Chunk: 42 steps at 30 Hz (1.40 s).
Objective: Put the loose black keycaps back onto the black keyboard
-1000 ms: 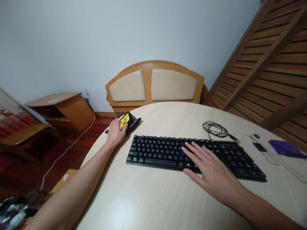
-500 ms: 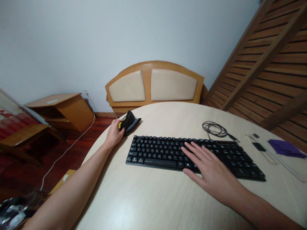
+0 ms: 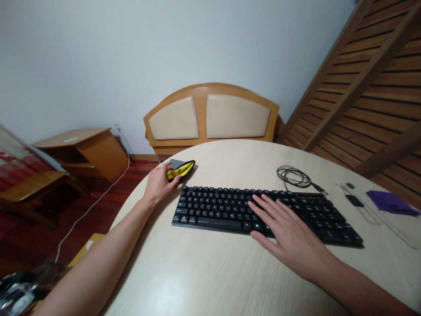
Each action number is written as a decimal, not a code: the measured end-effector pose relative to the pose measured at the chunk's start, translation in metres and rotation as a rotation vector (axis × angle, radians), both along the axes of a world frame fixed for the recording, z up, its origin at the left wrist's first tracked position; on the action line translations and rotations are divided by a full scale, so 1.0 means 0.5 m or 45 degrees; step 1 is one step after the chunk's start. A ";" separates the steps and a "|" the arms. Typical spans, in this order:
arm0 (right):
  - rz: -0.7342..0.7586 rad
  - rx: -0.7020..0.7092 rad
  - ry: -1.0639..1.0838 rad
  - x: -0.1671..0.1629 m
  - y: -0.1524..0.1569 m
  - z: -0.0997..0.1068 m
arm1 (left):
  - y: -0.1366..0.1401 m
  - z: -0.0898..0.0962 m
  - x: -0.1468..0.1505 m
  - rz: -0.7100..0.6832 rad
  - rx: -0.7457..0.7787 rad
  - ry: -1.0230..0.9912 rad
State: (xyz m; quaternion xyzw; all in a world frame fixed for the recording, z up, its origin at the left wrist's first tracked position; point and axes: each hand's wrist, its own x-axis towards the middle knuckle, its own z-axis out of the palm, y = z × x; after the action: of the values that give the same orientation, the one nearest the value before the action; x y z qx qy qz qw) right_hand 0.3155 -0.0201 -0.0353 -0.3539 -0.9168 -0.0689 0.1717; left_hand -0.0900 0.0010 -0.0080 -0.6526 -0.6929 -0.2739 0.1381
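A black computer keyboard (image 3: 213,208) lies across the round table. My right hand (image 3: 289,239) rests palm down over its right half, fingers stretched out and a little apart, hiding some keys. Beyond the keyboard's left corner, my left hand (image 3: 160,181) holds a small black case with a bright yellow lining (image 3: 181,170), the thumb at its near side. Its exact kind is not clear. A flat grey piece (image 3: 176,163) shows just behind the yellow lining; whether it belongs to the case I cannot tell.
A coiled black cable (image 3: 294,176) lies behind the keyboard. To the right are a small black item (image 3: 354,201), a thin white stick-like item (image 3: 391,224) and a folded purple cloth (image 3: 391,202). A headboard (image 3: 203,116) stands beyond the round table (image 3: 197,272), a slatted wooden panel (image 3: 358,79) at right.
The black case has turned in my left hand: its dark side stood up before, and now the yellow lining faces me. My right hand stays on the keyboard.
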 end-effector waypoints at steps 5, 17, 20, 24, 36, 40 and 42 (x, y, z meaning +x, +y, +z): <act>0.002 0.017 0.003 -0.001 0.002 -0.002 | -0.002 -0.003 0.013 0.205 -0.105 0.137; 0.010 0.025 0.022 -0.001 0.003 -0.006 | -0.014 0.010 0.038 -0.030 -0.244 0.250; 0.012 0.030 0.020 0.001 0.002 -0.005 | -0.013 0.008 0.040 -0.001 -0.269 0.218; 0.011 0.029 0.011 0.002 0.000 -0.003 | -0.005 0.004 0.028 0.161 -0.239 0.068; 0.017 0.009 0.020 -0.001 0.003 -0.004 | 0.049 0.101 -0.103 0.642 -0.026 -0.210; 0.007 0.026 -0.003 -0.001 0.001 -0.003 | 0.046 0.116 -0.117 0.713 0.034 -0.143; -0.001 0.024 -0.011 -0.001 -0.001 -0.003 | 0.040 0.112 -0.112 0.712 0.046 -0.065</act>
State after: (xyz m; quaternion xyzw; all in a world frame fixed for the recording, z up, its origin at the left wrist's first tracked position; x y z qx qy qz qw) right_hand 0.3149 -0.0205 -0.0367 -0.3523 -0.9167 -0.0793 0.1711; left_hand -0.1458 0.0209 0.0477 -0.4263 -0.8443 -0.2539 0.2024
